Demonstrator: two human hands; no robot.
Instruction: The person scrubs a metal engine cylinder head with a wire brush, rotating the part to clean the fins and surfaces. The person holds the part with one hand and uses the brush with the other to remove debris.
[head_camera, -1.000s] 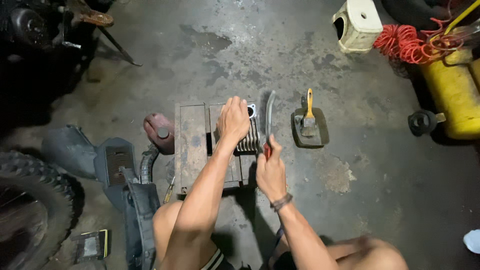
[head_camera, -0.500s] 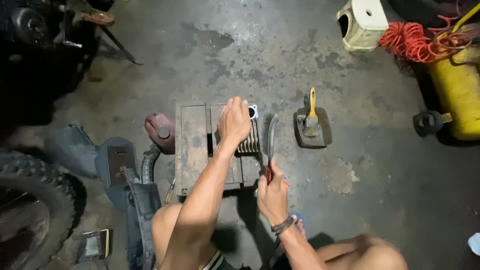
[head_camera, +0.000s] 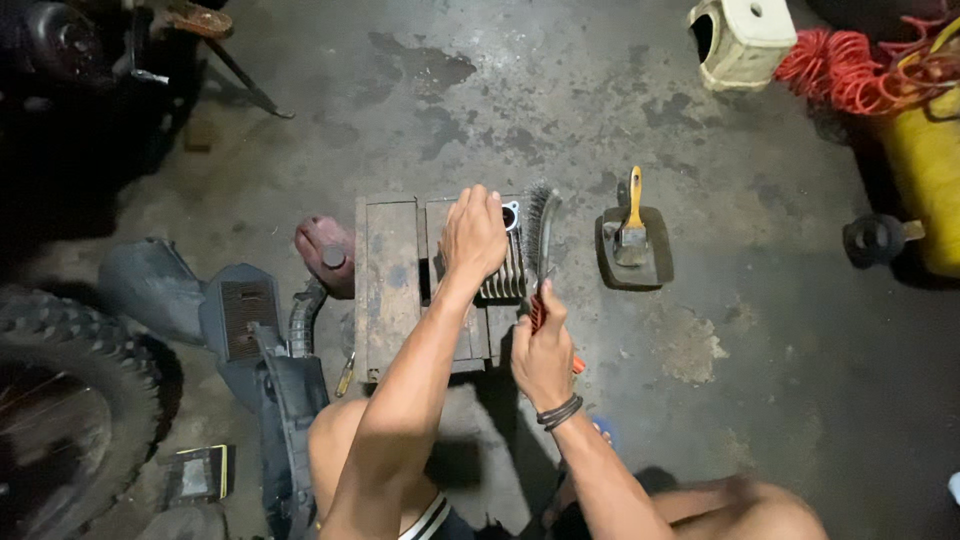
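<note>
Finned cylinder (head_camera: 505, 275) under left fingers (head_camera: 470, 215)

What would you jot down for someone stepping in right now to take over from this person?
Left hand: pressed on top of the finned metal engine part, steadying it on the low wooden stand.
Right hand: grips the red handle of the wire brush, bristles against the part's right side.
Nearby: paintbrush lying in a dark tray to the right.
Done: cannot tell how much is cleaned.
Left: probably more brushing of the fins.
</note>
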